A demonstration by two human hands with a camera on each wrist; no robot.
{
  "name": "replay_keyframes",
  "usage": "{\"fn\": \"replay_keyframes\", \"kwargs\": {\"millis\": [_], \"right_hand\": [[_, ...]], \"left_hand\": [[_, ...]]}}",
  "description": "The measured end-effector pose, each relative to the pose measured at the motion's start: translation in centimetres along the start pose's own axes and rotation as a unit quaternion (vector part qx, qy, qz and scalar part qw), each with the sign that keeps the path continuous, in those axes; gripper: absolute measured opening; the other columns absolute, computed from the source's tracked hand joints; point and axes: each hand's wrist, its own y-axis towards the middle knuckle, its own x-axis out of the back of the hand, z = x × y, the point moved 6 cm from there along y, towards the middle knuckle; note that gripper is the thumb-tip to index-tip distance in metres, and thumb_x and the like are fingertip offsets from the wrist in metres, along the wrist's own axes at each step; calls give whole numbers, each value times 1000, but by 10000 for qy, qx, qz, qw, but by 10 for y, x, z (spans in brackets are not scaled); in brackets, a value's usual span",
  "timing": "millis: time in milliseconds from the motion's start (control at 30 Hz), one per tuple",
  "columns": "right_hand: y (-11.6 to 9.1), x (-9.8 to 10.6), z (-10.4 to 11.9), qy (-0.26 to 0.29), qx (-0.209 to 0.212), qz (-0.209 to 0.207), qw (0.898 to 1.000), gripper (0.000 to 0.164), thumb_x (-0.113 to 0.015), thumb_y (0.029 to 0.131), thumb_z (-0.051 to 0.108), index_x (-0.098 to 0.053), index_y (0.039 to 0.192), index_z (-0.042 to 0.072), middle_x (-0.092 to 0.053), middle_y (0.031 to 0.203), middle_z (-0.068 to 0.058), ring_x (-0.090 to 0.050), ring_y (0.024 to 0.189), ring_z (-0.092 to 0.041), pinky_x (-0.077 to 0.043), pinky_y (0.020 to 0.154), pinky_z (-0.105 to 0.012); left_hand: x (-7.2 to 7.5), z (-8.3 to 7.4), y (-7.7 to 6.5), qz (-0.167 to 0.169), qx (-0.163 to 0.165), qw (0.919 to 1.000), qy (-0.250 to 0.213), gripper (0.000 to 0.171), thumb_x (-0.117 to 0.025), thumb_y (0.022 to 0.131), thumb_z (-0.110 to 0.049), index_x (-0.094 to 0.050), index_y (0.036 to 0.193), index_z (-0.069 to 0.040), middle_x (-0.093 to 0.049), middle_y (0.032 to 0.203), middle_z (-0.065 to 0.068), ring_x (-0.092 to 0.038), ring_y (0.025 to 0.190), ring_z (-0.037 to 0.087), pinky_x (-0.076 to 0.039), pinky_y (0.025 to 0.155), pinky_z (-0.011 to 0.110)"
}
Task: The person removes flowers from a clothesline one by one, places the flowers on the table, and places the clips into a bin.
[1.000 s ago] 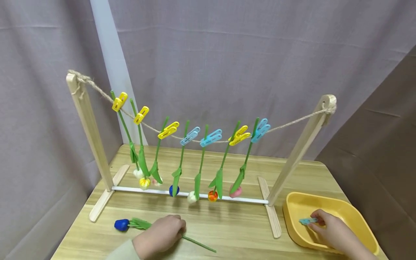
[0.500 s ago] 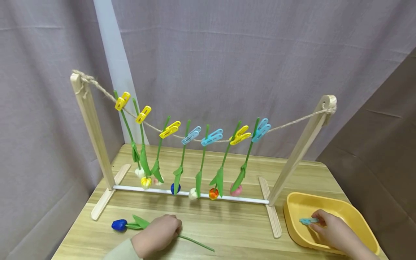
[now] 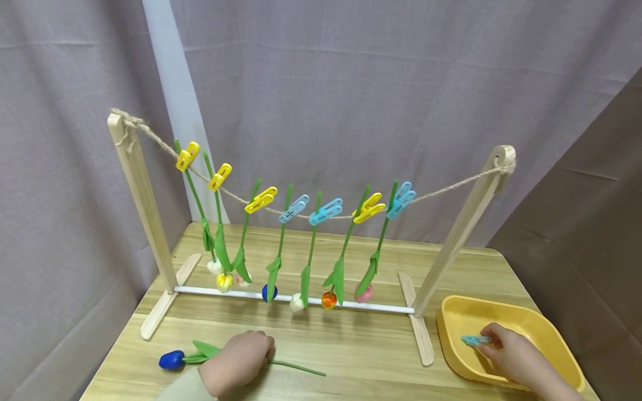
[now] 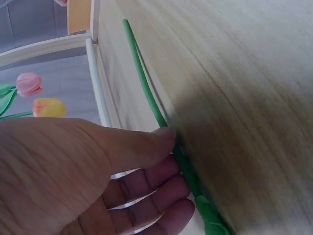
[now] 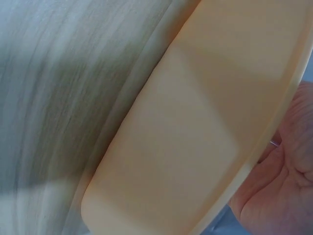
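A blue artificial tulip (image 3: 172, 360) lies along the table front, its bloom pointing left. My left hand (image 3: 239, 361) pinches its green stem (image 4: 146, 93) between thumb and fingers, close to the tabletop. In the right part of the head view, my right hand (image 3: 516, 353) holds a light blue clothespin (image 3: 474, 340) by one end inside the yellow basin (image 3: 506, 303). The right wrist view shows mostly the basin's outer wall (image 5: 181, 127), with part of the right hand (image 5: 274, 191) behind the rim; the clothespin is hidden there.
Behind the hands stands a wooden rack with a left post (image 3: 145, 206), a right post (image 3: 463, 228) and a white bottom bar (image 3: 301, 301). Several tulips hang bloom-down from its twine (image 3: 448, 188), held by yellow clothespins (image 3: 261, 200) and blue clothespins (image 3: 327, 211).
The blue tulip has slid left and turned slightly, its bloom moving left and a little nearer the front edge. My left hand has shifted slightly left. The right hand stays with the clothespin.
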Motion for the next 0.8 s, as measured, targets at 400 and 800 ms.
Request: {"fn": "replay_keyframes", "kwargs": {"millis": [400, 800], "right_hand": [[-8, 47, 36, 118, 367, -687, 9969, 59, -73, 84, 43, -60, 117, -3, -63, 112, -22, -62, 94, -39, -51, 73, -54], [-23, 114, 143, -299, 1497, -1673, 9740, 60, -76, 77, 51, -62, 118, 10, -65, 112, -5, -60, 101, -30, -48, 77, -52]], "left_hand": [[28, -34, 17, -219, -479, 9977, -422, 13, -69, 87, -24, -69, 96, -14, -63, 88, -7, -59, 77, 6, -52, 65, 28], [75, -80, 35, -1081, -1319, 9819, -828, 38, -70, 88, -40, -64, 120, -20, -62, 117, -6, -60, 104, 13, -52, 87, 33]]}}
